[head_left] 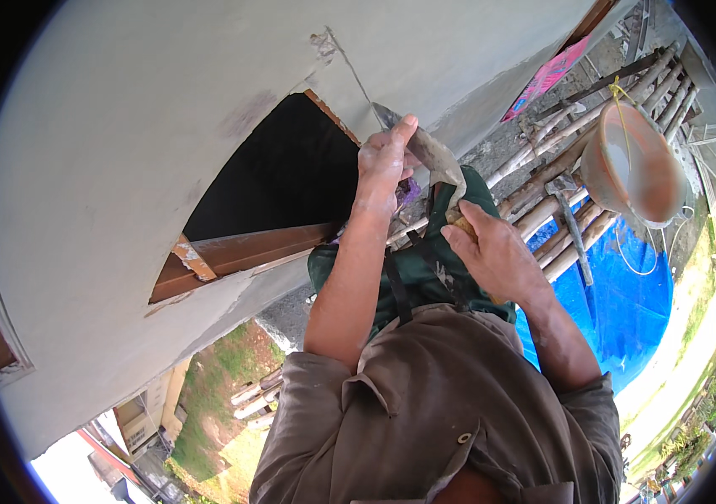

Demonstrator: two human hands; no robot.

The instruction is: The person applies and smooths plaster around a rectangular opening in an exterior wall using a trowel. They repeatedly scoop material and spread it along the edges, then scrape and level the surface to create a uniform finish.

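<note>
Trowel [440, 160]: between the hands, tip near the wall [148, 109] crack [348, 65]; contact unclear.
Right hand [497, 256]: closed around its handle.
Left hand [385, 164]: half-curled at the blade; can't tell if gripping.
Blade work: probably cleaning or steadying; next calls for fingers clear.
Bucket [614, 164], hammer [575, 228]: beyond the right hand.

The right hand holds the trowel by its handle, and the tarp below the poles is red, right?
Not quite: the head view shows the tarp below the poles is blue, not red. The right hand does hold the trowel by its handle.
</note>
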